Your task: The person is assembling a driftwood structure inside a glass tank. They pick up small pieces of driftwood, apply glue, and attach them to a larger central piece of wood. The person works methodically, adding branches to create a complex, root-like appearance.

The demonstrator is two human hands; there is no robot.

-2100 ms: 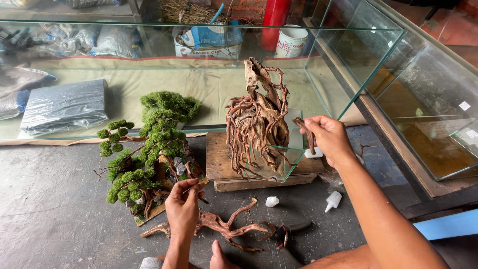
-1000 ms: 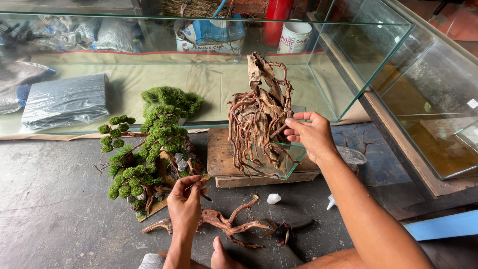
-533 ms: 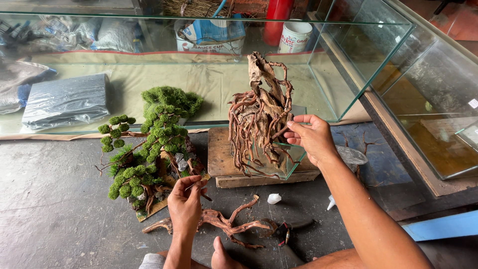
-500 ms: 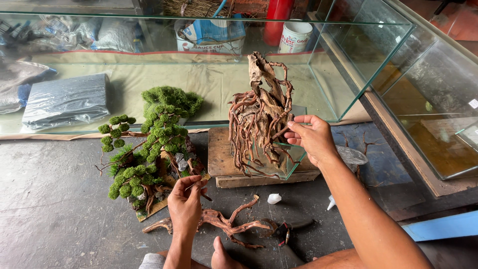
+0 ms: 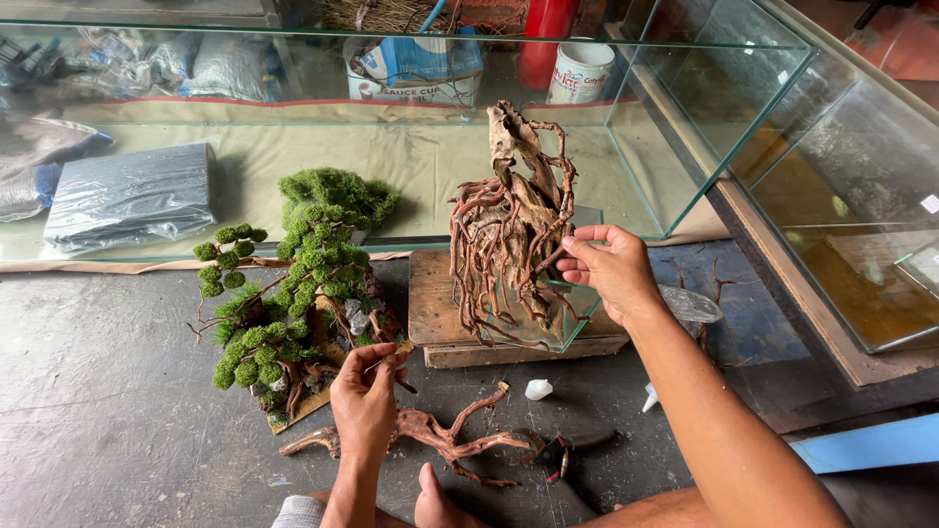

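A tall tangle of brown driftwood roots (image 5: 509, 225) stands in a small glass vessel on a wooden block (image 5: 440, 313). My right hand (image 5: 611, 269) pinches a thin root on the tangle's right side. My left hand (image 5: 364, 396) hovers lower, fingers closed on a thin twig, beside a mossy tree model (image 5: 293, 284) with green tufts. A loose twisted root piece (image 5: 440, 440) lies on the dark floor just in front of that hand.
A large glass tank (image 5: 714, 127) stands behind, with a grey plastic sheet (image 5: 132, 196) and containers seen through it. A second tank (image 5: 861, 225) is at right. Pliers (image 5: 562, 452) and two small white caps (image 5: 538, 389) lie on the floor.
My right hand moved from the block's right edge up to the root tangle and took hold of a thin root there. My left hand stayed nearly still.
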